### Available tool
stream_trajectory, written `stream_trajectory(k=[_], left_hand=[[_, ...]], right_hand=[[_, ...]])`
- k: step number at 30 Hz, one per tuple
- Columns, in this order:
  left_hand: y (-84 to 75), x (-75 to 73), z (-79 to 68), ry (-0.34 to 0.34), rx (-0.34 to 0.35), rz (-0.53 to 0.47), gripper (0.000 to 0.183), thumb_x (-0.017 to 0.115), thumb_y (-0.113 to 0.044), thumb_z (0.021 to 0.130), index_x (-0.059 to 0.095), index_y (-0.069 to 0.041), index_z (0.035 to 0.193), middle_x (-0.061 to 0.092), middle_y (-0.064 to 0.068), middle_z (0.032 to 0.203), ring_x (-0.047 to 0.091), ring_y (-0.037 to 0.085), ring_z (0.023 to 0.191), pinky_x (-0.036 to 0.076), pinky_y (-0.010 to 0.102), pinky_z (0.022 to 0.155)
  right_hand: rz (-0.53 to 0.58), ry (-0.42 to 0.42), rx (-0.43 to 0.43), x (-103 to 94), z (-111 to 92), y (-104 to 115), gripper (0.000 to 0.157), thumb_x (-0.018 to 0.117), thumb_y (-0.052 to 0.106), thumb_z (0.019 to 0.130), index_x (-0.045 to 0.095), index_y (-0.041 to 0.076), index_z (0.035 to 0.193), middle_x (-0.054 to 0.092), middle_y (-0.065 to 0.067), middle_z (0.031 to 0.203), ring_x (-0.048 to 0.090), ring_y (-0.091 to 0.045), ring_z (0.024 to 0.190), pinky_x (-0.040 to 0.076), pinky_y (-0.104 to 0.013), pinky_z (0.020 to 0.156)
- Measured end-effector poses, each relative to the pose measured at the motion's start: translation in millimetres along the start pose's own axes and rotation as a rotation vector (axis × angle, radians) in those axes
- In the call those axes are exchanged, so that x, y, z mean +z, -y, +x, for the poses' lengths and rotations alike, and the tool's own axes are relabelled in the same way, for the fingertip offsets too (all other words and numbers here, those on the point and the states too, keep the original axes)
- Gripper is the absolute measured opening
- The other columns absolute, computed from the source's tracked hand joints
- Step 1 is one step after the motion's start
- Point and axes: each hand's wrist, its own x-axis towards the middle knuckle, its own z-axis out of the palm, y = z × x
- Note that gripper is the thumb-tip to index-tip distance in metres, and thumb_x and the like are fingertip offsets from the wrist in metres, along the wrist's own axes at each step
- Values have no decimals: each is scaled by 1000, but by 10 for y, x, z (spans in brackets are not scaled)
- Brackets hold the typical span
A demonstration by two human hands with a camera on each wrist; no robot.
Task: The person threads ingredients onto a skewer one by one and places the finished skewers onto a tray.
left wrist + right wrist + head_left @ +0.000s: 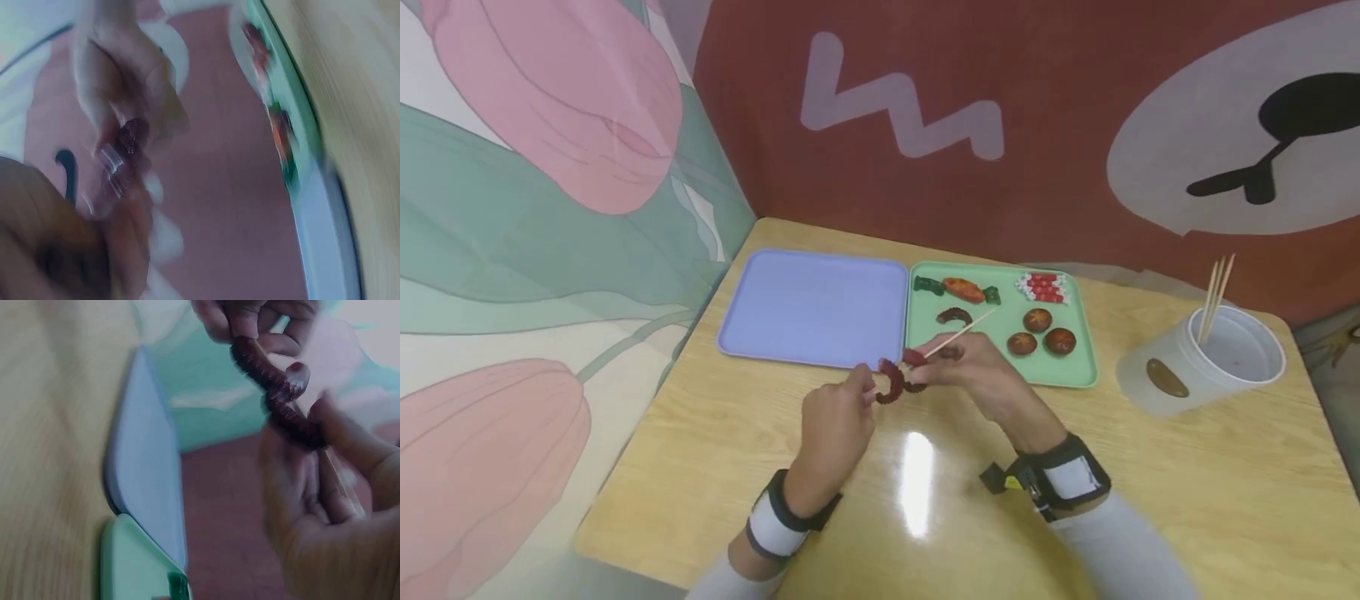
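Note:
Two curved, ridged dark red toy food pieces sit in a row on a thin wooden skewer (962, 332), held over the table just in front of the trays. My left hand (835, 425) pinches the outer curved piece (259, 367) at its far end. Thumb and fingers of my right hand (981, 375) grip the other curved piece (294, 425) along with the skewer, whose shaft runs back past the palm. A similar curved piece (953, 315) lies on the green tray (1052, 372) behind the right hand. The left wrist view is blurred.
The green tray also bears round brown mushrooms (1037, 320), red-and-white sticks (1043, 287) and an orange piece with green ones (962, 289). A lavender tray (827, 308) adjoins it on the left. At right, a white cup (1157, 375) holds several skewers (1217, 287).

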Motion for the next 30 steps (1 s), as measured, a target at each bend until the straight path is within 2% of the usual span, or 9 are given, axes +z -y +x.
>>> stream_trajectory(k=[2, 4, 8, 12, 14, 16, 20, 24, 30], left_hand=[[1, -7, 48, 5, -9, 4, 18, 73, 1, 71, 59, -10, 71, 63, 3, 55, 50, 14, 43, 43, 31, 41], [25, -17, 75, 13, -54, 5, 19, 74, 2, 69, 60, -10, 70, 64, 3, 56, 53, 17, 45, 44, 34, 44], [42, -34, 52, 80, -82, -25, 20, 75, 2, 67, 60, -11, 72, 68, 3, 61, 59, 18, 50, 46, 35, 48], [77, -29, 10, 99, -99, -34, 20, 77, 0, 67, 62, -10, 74, 70, 3, 64, 62, 19, 52, 48, 34, 49], [112, -36, -17, 92, -113, -26, 20, 77, 0, 67, 62, -10, 74, 69, 3, 63, 61, 18, 51, 48, 34, 49], [149, -61, -40, 75, -126, -17, 20, 77, 0, 67, 62, -11, 74, 68, 3, 61, 59, 17, 49, 48, 34, 48], [208, -133, -73, 45, -141, -21, 20, 76, 2, 67, 61, -10, 73, 68, 4, 61, 56, 16, 47, 46, 35, 46], [242, -175, -125, 55, -158, -31, 21, 75, 3, 67, 61, -10, 74, 70, 4, 64, 58, 18, 50, 47, 35, 49], [277, -217, -208, 69, -182, -32, 22, 74, 5, 67, 60, -11, 74, 68, 1, 62, 57, 16, 51, 46, 35, 51]], right_hand=[[39, 20, 17, 95, 19, -44, 27, 81, 11, 73, 72, 1, 96, 75, -4, 89, 70, -19, 84, 56, -37, 82], [74, -26, 29, 149, 30, -74, 28, 82, 11, 72, 71, 1, 96, 74, -3, 86, 70, -18, 82, 57, -37, 80], [48, -28, 36, 160, 44, -99, 29, 80, 8, 73, 69, -2, 98, 73, -2, 84, 69, -18, 82, 58, -36, 79], [-20, 39, 15, 65, 84, -106, 37, 77, 8, 76, 66, -7, 108, 74, -8, 97, 68, -23, 92, 56, -38, 84], [-124, 56, 8, -37, 121, -120, 39, 77, 12, 79, 66, -5, 112, 72, -11, 106, 67, -24, 96, 55, -38, 87], [-300, 30, -13, -177, 181, -137, 39, 75, 14, 81, 66, -2, 116, 70, -14, 112, 66, -24, 100, 54, -38, 88], [-703, -142, -38, -459, 365, -168, 36, 69, 17, 87, 65, 4, 121, 69, -15, 113, 63, -27, 102, 54, -41, 84], [-966, -260, -95, -610, 597, -224, 37, 69, 13, 87, 66, 3, 122, 68, -16, 114, 63, -32, 103, 54, -44, 80], [-1208, -175, -203, -669, 919, -363, 29, 71, 5, 84, 72, 7, 113, 71, -14, 110, 65, -31, 98, 56, -41, 73]])
